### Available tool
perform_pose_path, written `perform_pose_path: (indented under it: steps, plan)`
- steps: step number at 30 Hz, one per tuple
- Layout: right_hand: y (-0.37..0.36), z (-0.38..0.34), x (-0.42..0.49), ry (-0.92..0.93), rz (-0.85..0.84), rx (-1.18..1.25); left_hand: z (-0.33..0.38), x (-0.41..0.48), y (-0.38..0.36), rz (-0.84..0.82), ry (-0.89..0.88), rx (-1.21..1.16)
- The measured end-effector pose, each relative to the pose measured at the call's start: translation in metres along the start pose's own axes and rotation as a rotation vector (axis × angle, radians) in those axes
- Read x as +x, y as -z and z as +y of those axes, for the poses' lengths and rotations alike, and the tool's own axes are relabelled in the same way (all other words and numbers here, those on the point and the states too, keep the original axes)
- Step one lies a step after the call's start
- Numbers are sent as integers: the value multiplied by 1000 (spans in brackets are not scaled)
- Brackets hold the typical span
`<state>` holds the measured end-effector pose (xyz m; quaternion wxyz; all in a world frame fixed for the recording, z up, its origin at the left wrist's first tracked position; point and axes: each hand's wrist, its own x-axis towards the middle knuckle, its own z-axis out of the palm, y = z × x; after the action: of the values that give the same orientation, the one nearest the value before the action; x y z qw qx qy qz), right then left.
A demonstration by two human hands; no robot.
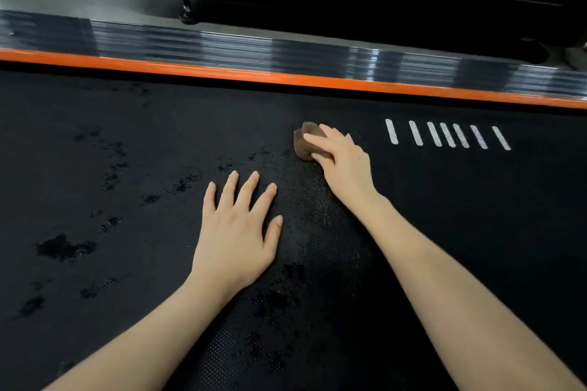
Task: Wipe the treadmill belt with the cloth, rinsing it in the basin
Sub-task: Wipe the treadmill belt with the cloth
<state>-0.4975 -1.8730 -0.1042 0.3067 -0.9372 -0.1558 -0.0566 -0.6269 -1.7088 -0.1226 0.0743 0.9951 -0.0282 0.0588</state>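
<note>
Head view, looking down across the treadmill belt [133, 124]: I am seeing the right hand [341, 159] curling its fingers over a bunched brown cloth [305, 142] and pressing it onto the belt near the far edge, just left of 7 slanted white dashes [444, 135]. The left hand [238, 232] is lying flat on the belt nearer me, fingers straight and spread, holding nothing. The basin is not showing in this view. I am judging 2 risks. First, the left palm is bearing on a surface carrying dark wet patches [63, 247], so it could be sliding out if weight is shifting onto it, or the belt itself could be rolling under the push. Second, the cloth is wadded into a small lump, so it could be missing strips and merely smearing water unless it is being opened out or rinsed. Belt: matte black, finely dimpled, glistening where damp. Cloth: soft, fuzzy, rounded. Bordering the belt, an orange strip [222, 71] and a ribbed, glossy side rail [190, 44] are running straight; beyond, a second black machine lettered TT-X2 [286, 0] is standing.
</note>
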Motion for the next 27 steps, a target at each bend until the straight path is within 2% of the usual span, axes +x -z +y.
perform_pose_path:
  steps: [3,6,9,11,14,16,19,22,24,26,27]
  plan:
    - [5,-6,-68,129,-43,46,0,0,1,8,-2,-10]
    - [25,-7,-157,325,-197,87,0,0,0,27,-6,-13]
    - [40,7,-154,412,-299,91,0,-1,-1,34,-5,-17]
    - [35,15,-108,290,-207,69,0,0,-1,27,-7,-18]
    - [25,16,-40,-40,17,4,-1,-1,-1,14,-2,-23]
    - [15,7,-38,-116,81,-11,-2,0,0,18,-8,-18]
    - [15,-14,-110,1,21,50,-2,1,0,16,-17,-19]
    - [36,-20,-218,153,-171,102,-2,1,1,16,-23,-16]
    - [61,-7,-249,223,-262,82,-2,-1,1,15,-21,-28]
    - [81,12,-244,148,-272,21,-2,-2,3,0,-19,-44]
    - [86,21,-232,57,-210,-6,-3,-2,5,-6,-17,-60]
